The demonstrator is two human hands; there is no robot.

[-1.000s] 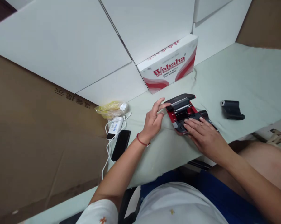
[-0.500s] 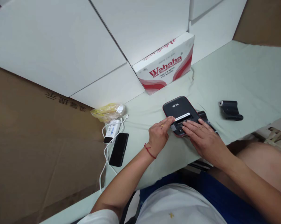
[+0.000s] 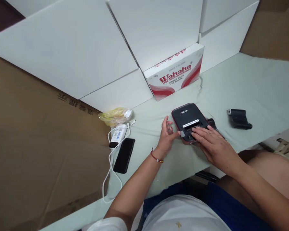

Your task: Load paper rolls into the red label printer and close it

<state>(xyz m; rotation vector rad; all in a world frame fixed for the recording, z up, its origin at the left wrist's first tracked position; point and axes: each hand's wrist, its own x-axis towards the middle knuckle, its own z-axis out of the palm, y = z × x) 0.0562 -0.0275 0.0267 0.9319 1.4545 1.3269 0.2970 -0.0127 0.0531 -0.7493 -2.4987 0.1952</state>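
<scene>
the printer point(image 3: 186, 120) sits on the worktop point(image 3: 260, 86) with its black lid down. the right hand point(image 3: 213, 144) lies open, fingers flat across the printer's near end. the left hand point(image 3: 167, 139) is open too, fingers spread, one reaching its near corner. a black roll point(image 3: 239, 118) lies to the right, a phone point(image 3: 124, 155) to the left.
</scene>
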